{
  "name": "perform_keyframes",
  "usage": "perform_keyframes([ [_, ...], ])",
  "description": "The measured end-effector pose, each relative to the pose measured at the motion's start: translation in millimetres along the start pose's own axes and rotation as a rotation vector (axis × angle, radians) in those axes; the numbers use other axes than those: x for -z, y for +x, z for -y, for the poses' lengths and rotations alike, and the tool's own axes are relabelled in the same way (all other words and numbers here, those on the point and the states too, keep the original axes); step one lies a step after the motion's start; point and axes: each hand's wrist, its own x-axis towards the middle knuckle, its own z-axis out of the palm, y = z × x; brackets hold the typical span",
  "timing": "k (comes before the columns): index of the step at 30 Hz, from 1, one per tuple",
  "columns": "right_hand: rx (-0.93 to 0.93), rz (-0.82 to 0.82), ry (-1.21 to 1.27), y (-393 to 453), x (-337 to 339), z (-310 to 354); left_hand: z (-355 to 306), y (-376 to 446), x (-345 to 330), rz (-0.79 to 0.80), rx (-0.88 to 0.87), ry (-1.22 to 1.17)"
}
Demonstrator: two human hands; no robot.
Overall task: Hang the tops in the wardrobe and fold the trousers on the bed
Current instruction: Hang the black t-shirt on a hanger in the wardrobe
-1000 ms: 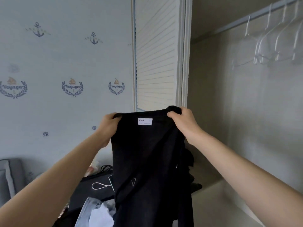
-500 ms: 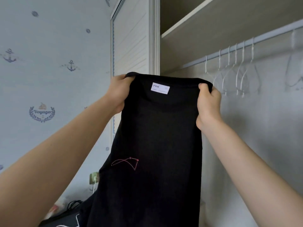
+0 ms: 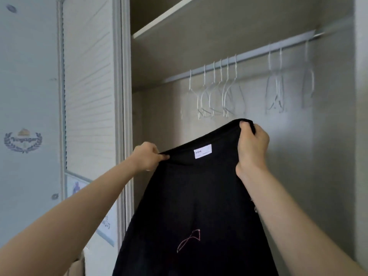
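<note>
Presently, a black top point(image 3: 195, 206) is being held up in front of the open wardrobe point(image 3: 328, 156). A white label point(image 3: 202, 151) is sitting just inside its neckline, reading "FPA" on the first line; the smaller print beneath is too fine to read. A thin reddish line motif point(image 3: 189, 240) is showing lower on the fabric.

The left hand point(image 3: 148, 157) is pinching the upper edge of the garment at its left end, fingers curled over the hem. The right hand point(image 3: 252, 144) is gripping the same edge at its right end, thumb tucked over the fold and fingers closed round the cloth. The right hand is sitting higher than the left, so the top edge is slanting upward to the right. The rest of the top is hanging down between the two forearms and running out of the bottom of the view.

Behind and above the garment, a metal rail point(image 3: 249, 56) is crossing the wardrobe under a shelf point(image 3: 179, 18). A cluster of white wire hangers point(image 3: 217, 96) is hanging on it just above the garment's raised corner, apart from the cloth, and further hangers point(image 3: 275, 92) are hanging to the right. A slatted door panel point(image 3: 89, 86) is standing to the left of the opening.

On the wallpaper point(image 3: 25, 76) at far left, a laurel emblem point(image 3: 23, 140) is carrying blurred lettering that appears to read "Voyager". A paper sheet point(image 3: 105, 224) low on the door is bearing writing too blurred to read.
</note>
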Motion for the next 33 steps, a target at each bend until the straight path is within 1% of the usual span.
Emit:
perform_keyframes([
  [1, 0.019, -0.002, -0.032, 1, 2, -4, 4, 7, -8, 0.019, -0.001, 0.112],
  [2, 0.035, 0.004, -0.074, 1, 3, -7, 7, 10, -13, 0.051, 0.016, 0.136],
  [3, 0.052, 0.005, -0.122, 2, 4, -13, 10, 14, -18, 0.114, 0.064, 0.027],
  [5, 0.077, -0.007, -0.203, 5, 5, -21, 14, 20, -23, 0.285, 0.224, -0.355],
  [6, 0.084, -0.022, -0.244, 8, 6, -26, 16, 24, -25, 0.369, 0.277, -0.527],
  [9, 0.112, -0.074, -0.380, 18, 13, -37, 20, 45, -27, 0.561, 0.356, -0.972],
  [11, 0.123, -0.104, -0.474, 24, 20, -46, 18, 57, -28, 0.676, 0.372, -1.084],
  [14, 0.089, -0.180, -0.559, 35, 34, -61, 19, 73, -24, 0.893, 0.295, -1.125],
  [15, 0.075, -0.206, -0.574, 37, 40, -65, 19, 76, -24, 0.943, 0.262, -1.129],
  [17, 0.051, -0.237, -0.598, 37, 50, -71, 20, 88, -27, 0.954, 0.222, -1.101],
  [18, 0.038, -0.239, -0.608, 35, 54, -73, 21, 95, -30, 0.928, 0.222, -1.074],
  [22, 0.010, -0.187, -0.681, 23, 55, -72, 7, 127, -47, 0.703, 0.193, -0.922],
  [24, 0.059, -0.185, -0.728, 18, 50, -66, -12, 143, -46, 0.606, 0.138, -0.954],
  [27, 0.129, -0.196, -0.774, 15, 37, -49, -50, 158, -35, 0.504, 0.020, -1.105],
  [28, 0.149, -0.193, -0.793, 15, 33, -42, -60, 159, -30, 0.482, -0.008, -1.145],
  [30, 0.175, -0.213, -0.912, 11, 25, -28, -72, 157, -27, 0.511, -0.044, -1.168],
  [33, 0.133, -0.193, -1.152, 6, 25, -12, -69, 145, -36, 0.533, -0.086, -1.074],
])
